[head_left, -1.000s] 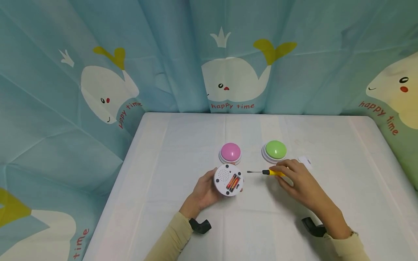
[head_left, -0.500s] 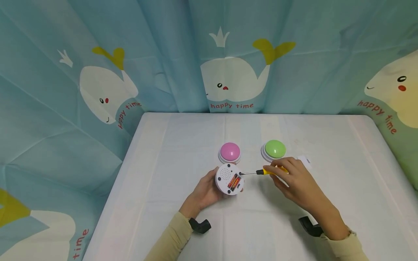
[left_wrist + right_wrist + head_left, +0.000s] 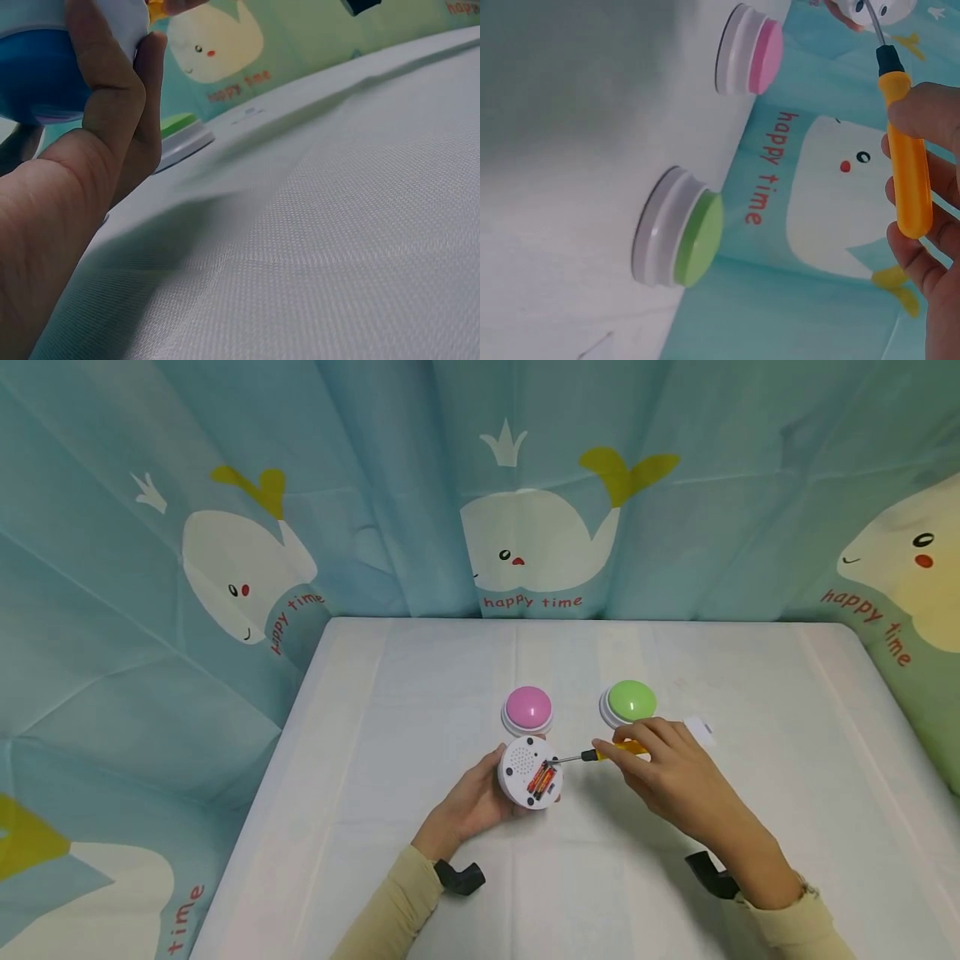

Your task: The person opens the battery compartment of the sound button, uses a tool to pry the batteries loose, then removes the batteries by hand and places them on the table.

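My left hand point(image 3: 474, 797) grips a round white push-button buzzer point(image 3: 519, 783), its underside tilted up. Its blue dome point(image 3: 41, 75) faces down in the left wrist view. Two red-and-black batteries point(image 3: 542, 782) sit in the uncovered slot, beside speaker holes and dark round feet. My right hand point(image 3: 678, 781) holds a screwdriver point(image 3: 909, 161) by its yellow handle, thumb on one side and fingers on the other. The metal tip reaches the upper end of the batteries. Part of the buzzer is hidden behind my left fingers.
A pink-domed buzzer point(image 3: 528, 708) stands just behind the held one. To its right is a green-domed buzzer point(image 3: 632, 700), close behind my right hand. A small white plastic piece point(image 3: 701, 732) lies farther right on the white table point(image 3: 405, 693). A whale-print curtain point(image 3: 405, 527) hangs behind.
My right hand has moved left with the screwdriver, bringing its tip from beside the buzzer over its edge to the batteries. The held buzzer has shifted slightly right.
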`<state>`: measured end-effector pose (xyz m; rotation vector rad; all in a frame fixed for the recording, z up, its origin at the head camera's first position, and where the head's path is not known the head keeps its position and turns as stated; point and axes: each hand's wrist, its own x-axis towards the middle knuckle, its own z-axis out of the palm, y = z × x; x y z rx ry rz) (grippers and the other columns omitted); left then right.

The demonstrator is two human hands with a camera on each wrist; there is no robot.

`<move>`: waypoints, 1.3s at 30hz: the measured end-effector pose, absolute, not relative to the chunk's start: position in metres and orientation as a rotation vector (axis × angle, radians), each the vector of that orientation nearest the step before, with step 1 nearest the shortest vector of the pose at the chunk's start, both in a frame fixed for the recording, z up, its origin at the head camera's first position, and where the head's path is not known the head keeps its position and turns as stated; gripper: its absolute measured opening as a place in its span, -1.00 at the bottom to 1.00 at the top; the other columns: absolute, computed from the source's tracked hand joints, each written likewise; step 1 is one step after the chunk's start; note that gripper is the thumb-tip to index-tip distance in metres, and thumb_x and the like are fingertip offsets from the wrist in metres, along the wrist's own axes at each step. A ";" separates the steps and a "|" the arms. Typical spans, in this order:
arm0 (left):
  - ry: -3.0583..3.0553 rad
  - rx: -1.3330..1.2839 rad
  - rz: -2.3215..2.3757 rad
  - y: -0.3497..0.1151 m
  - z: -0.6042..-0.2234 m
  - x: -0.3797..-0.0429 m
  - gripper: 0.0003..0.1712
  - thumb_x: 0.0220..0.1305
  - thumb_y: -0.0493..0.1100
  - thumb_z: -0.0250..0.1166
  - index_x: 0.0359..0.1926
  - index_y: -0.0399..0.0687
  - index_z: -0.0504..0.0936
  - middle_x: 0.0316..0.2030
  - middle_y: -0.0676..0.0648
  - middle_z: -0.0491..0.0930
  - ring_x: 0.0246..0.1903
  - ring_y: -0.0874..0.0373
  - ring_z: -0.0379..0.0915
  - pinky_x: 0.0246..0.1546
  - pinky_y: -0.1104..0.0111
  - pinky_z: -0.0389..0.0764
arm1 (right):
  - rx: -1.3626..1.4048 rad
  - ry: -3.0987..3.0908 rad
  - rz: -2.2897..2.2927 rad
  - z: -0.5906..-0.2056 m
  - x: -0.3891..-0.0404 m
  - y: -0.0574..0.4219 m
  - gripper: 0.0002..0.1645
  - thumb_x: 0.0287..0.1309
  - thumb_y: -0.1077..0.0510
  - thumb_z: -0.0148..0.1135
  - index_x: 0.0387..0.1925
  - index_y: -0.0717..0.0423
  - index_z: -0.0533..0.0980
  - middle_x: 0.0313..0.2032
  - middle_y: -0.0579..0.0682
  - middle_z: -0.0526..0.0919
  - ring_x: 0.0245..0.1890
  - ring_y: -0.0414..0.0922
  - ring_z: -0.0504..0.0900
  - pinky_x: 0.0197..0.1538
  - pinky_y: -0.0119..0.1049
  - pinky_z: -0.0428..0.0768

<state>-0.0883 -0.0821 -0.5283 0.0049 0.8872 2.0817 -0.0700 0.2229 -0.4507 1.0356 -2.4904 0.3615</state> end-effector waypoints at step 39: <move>0.896 0.006 2.036 -0.087 -0.527 -0.085 0.03 0.24 0.47 0.35 0.61 0.27 0.23 0.44 -0.05 0.41 0.30 -0.13 0.50 0.26 -0.01 0.60 | 1.132 -2.447 0.762 -0.462 -0.093 0.219 -0.65 0.44 0.20 0.21 0.14 -0.14 0.71 -0.01 -0.01 0.65 0.10 0.02 0.48 0.20 -0.21 0.41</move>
